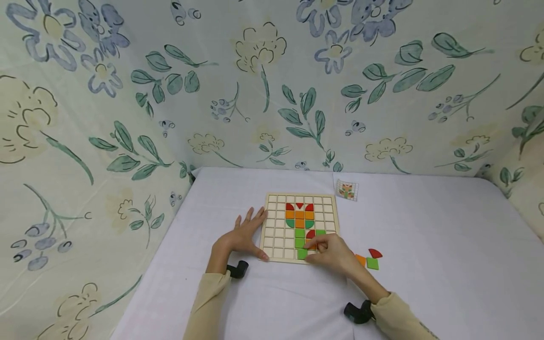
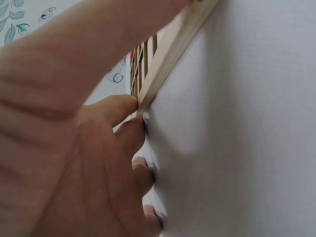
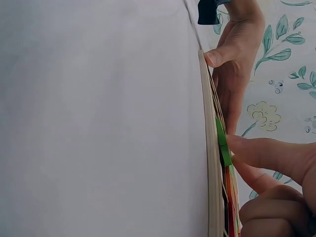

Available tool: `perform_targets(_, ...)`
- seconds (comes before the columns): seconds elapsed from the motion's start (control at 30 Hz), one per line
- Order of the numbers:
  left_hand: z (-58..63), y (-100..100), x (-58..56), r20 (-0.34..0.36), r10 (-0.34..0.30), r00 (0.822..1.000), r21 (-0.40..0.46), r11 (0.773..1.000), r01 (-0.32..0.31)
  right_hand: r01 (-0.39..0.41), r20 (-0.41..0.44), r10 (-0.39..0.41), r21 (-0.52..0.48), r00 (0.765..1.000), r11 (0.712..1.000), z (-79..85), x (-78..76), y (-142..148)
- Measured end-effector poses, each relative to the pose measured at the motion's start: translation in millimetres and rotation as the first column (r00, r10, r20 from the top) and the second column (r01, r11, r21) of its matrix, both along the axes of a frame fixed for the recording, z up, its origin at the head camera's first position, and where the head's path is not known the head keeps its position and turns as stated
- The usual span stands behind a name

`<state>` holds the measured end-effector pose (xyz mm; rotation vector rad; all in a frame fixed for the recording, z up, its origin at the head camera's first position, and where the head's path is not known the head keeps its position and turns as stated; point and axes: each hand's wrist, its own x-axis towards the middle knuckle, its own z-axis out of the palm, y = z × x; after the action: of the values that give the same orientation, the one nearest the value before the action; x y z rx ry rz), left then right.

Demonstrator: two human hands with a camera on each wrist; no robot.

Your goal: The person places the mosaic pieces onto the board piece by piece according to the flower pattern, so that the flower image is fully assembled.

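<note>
A square wooden grid board (image 1: pixel 280 241) lies on the white cloth, bearing red, orange and green tiles in a flower-like pattern. My left hand (image 1: pixel 243 239) rests at its left side with fingers spread, the thumb at the lower left corner and fingertips against the edge. Over the board's lower right part, my right hand (image 1: pixel 333 252) has thumb and index finger at a green square tile (image 3: pixel 225 152), which they appear to pinch at the lower edge. That hand covers some of the lower right cells and tiles.
Right of the board lie a red quarter-circle tile (image 1: pixel 375 253), a green square tile (image 1: pixel 372 263) and a partly covered orange tile (image 1: pixel 361 259). A small pattern card (image 1: pixel 347 190) sits beyond the upper right corner. Floral fabric (image 1: pixel 255 94) hangs behind the table.
</note>
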<state>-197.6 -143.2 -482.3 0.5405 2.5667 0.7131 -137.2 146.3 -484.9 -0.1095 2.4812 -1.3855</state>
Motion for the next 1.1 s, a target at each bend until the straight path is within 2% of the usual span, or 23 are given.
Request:
perform_targets(0.23,1.1,0.5,0.7,0.005,0.002,1.000,0.008,1.000,-0.002,-0.014,0.002,0.014,-0.021,1.000,1.000,-0.4,-0.4,1.7)
perform_targets(0.47,1.0,0.1,-0.1,0.007,0.001,1.000,-0.001,1.000,-0.001,-0.041,-0.034,0.040,-0.030,0.999,0.999,-4.3,-1.0,0.0)
perform_targets(0.93,2.7,1.1,0.4,0.011,0.009,1.000,-0.004,1.000,-0.009,-0.036,-0.052,0.035,-0.018,0.998,0.999,-7.9,-0.1,-2.0)
perform_targets(1.1,1.7,1.3,0.2,0.007,0.005,1.000,-0.007,1.000,-0.005,-0.016,-0.053,0.016,-0.007,0.998,1.000,-4.0,0.5,1.5)
